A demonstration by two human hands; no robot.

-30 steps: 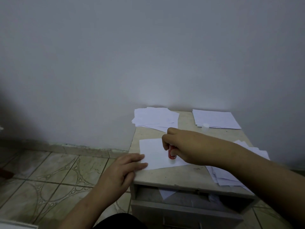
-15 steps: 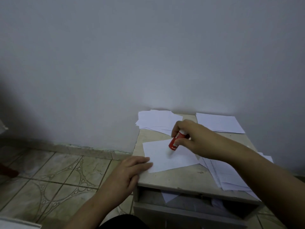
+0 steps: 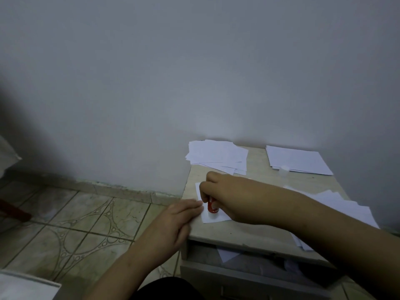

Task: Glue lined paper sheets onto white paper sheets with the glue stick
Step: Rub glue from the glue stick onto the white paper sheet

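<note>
A white sheet (image 3: pixel 210 218) lies near the front left of the small table (image 3: pixel 244 231), mostly hidden under my right hand. My right hand (image 3: pixel 225 195) grips the red glue stick (image 3: pixel 211 206), which stands nearly upright with its tip pressed on the sheet's near left part. My left hand (image 3: pixel 179 217) lies flat at the table's left edge, its straight fingertips pressing the sheet's left border. Whether this sheet is lined cannot be told.
A loose paper pile (image 3: pixel 217 155) sits at the back left, a neat stack (image 3: pixel 296 159) at the back right with a small white cap (image 3: pixel 284 169) by it, and a fanned pile (image 3: pixel 344 210) on the right. An open drawer (image 3: pixel 238 267) juts out below. Tiled floor (image 3: pixel 75 221) lies left.
My right hand drew the glue stick from the sheet's far side back toward me and to the left, down to the near left part. My left hand stayed on the sheet's edge.
</note>
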